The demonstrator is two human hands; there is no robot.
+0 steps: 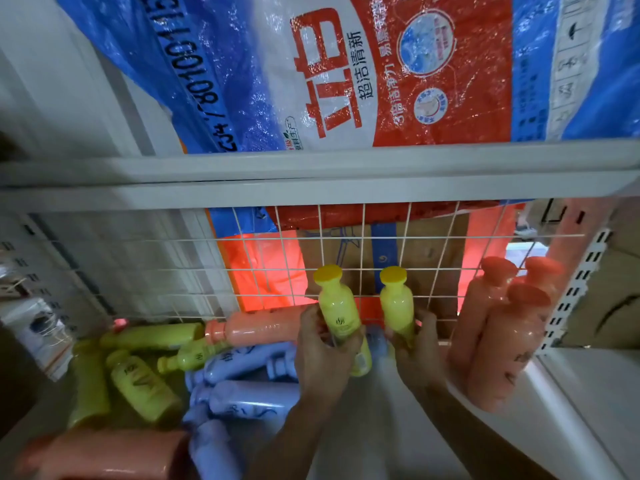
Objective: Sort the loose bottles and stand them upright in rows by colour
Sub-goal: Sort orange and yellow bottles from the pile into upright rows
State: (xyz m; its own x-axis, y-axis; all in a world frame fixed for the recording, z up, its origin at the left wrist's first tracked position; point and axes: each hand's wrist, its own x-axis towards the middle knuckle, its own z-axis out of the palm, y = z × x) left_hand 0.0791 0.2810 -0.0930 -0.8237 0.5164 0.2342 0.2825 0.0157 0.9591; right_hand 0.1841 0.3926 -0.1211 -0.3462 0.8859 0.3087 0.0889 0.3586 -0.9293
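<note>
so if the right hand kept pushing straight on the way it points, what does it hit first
Probably the white wire grid just behind the yellow bottle that the right hand holds upright; depth is unclear.

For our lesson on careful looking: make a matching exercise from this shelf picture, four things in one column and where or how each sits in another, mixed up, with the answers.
Column 1
1. yellow bottle in the left hand
2. yellow bottle in the right hand
3. pink bottles
4. blue bottles

Column 2
A. lying in a loose heap on the left of the shelf
B. standing upright in a group at the right end
C. held upright, nearer the pink group
D. held upright, nearer the loose heap

Pairs: 1-D, 2-C, 3-B, 4-A
</note>
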